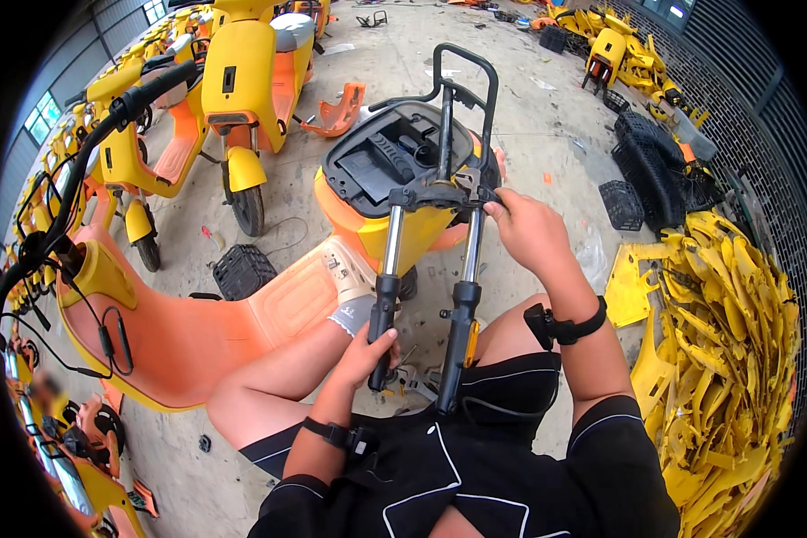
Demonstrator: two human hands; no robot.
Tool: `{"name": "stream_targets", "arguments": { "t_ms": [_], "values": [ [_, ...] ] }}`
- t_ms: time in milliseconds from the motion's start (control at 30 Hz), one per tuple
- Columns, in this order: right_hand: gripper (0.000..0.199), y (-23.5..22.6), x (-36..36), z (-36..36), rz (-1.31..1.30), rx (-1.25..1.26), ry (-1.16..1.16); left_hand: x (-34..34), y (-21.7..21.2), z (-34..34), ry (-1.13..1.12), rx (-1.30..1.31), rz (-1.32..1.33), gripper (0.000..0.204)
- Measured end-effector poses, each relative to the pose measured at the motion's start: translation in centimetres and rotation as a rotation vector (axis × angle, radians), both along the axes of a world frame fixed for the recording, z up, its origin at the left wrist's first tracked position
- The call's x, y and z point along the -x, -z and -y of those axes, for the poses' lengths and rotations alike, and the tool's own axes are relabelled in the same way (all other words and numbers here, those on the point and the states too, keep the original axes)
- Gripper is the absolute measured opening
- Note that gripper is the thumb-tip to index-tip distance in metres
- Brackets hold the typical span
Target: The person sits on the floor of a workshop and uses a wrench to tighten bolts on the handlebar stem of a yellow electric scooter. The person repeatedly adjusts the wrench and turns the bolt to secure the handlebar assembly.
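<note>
A scooter front fork (465,305) with two silver tubes and black lower legs points its lower ends toward my body. My left hand (365,357) is closed round its left lower leg. At the fork's crossbar (435,195), my right hand (531,231) is closed on the right end, by the top of the right tube; its fingertips are partly hidden. A black tubular frame (493,76) rises beyond the crossbar, beside the steering stem (446,134). Behind the fork is an orange and yellow scooter body (332,202) with an uncovered black seat compartment (368,170).
The scooter's orange footboard (287,300) and black handlebar (85,152) extend to my left. Yellow scooters (238,81) stand in rows at the far left. Yellow panels (717,359) are piled on my right, with black baskets (620,204) beyond. Small parts lie on the concrete floor.
</note>
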State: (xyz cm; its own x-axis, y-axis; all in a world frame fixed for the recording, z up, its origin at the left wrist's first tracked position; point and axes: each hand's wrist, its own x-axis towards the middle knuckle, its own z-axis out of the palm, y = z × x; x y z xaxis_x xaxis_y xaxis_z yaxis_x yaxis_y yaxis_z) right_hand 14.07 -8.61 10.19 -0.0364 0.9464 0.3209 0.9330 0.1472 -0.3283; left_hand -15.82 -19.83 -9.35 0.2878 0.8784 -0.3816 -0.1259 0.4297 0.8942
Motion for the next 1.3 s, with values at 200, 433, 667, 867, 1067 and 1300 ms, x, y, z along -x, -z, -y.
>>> {"name": "stream_targets", "arguments": {
  "t_ms": [200, 433, 667, 867, 1067, 1300],
  "values": [
    [0.029, -1.3, -1.2, -0.5, -0.078, 0.128, -0.049, 3.0, -4.9, -1.2, -0.249, -0.360, -0.559, 0.066],
    [0.029, -1.5, -1.7, -0.7, -0.108, 0.091, -0.048, -3.5, -15.9, -9.3, -0.168, -0.537, 0.065, 0.042],
    [0.038, 0.8, -3.1, -2.0, -0.375, 0.135, -0.078, -10.7, -16.8, -15.6, -0.182, -0.428, 0.202, 0.045],
    [0.038, 0.2, -2.2, -1.2, -0.330, 0.209, -0.036, -12.1, -14.6, -18.1, -0.147, -0.599, -0.041, 0.043],
    [0.034, -0.4, -2.4, -1.0, -0.213, 0.200, -0.055, -13.1, -12.8, -18.4, -0.125, -0.705, -0.143, 0.046],
    [0.030, -1.5, -2.1, -1.0, -0.082, 0.173, -0.084, -14.8, -13.0, -17.8, -0.239, -0.778, -0.251, 0.049]
  ]
}}
